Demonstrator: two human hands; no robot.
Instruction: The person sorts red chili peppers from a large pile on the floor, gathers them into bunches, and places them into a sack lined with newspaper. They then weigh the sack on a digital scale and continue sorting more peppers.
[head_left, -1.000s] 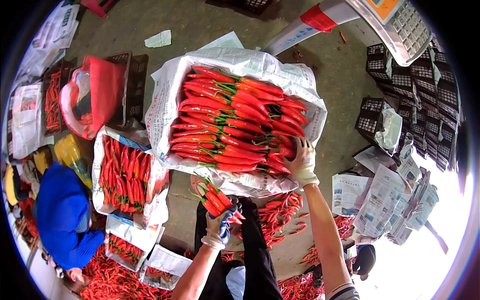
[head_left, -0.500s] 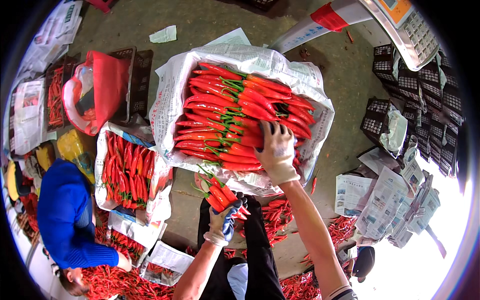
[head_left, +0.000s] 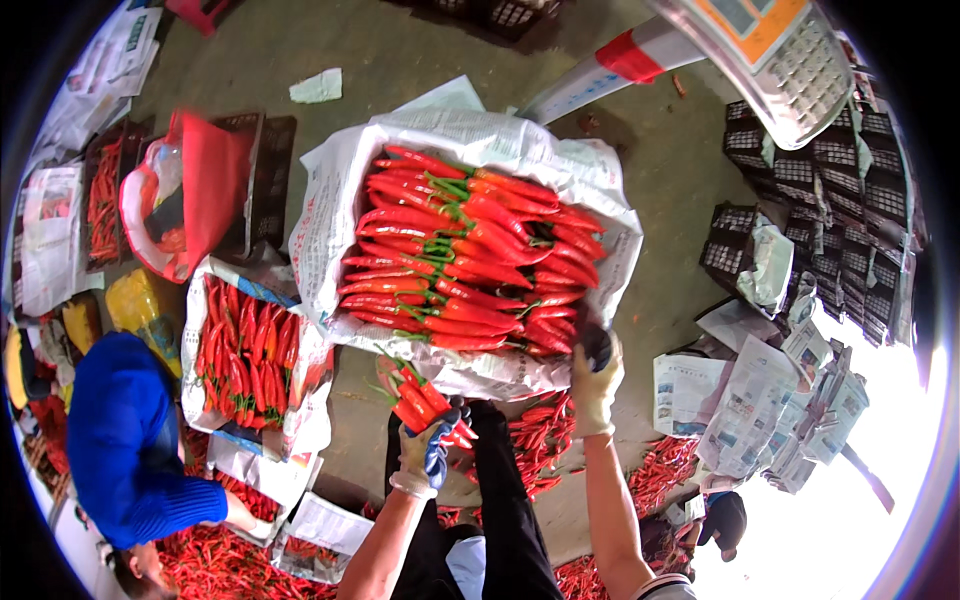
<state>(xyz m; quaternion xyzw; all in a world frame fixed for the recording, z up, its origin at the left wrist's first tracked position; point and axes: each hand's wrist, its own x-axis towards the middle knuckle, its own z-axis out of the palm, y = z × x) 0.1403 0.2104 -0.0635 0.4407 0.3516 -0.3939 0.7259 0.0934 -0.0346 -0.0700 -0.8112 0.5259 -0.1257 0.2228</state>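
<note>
My left hand [head_left: 428, 448], in a white and blue glove, is closed round a small bunch of red chili peppers [head_left: 418, 400] with green stems. It is just below the near side of a newspaper-lined box [head_left: 335, 190]. Inside the box, red chilies [head_left: 470, 255] lie sideways in neat layered rows. At the box's near right corner is my right hand [head_left: 598, 385], also gloved, against the newspaper lining. Its fingers are partly hidden and blurred, so whether it grips the paper does not show.
A smaller paper-lined box of chilies [head_left: 250, 350] stands to the left, near a person in blue [head_left: 130, 430]. A scale [head_left: 770, 60] rises at the far right. Stacked dark crates [head_left: 820, 190] and newspaper sheets [head_left: 760, 410] lie right. Loose chilies [head_left: 230, 565] cover the floor nearby.
My right hand has moved off the chilies in the box, toward me and right, to the near right corner. My left hand still holds its bunch. The view has shifted slightly.
</note>
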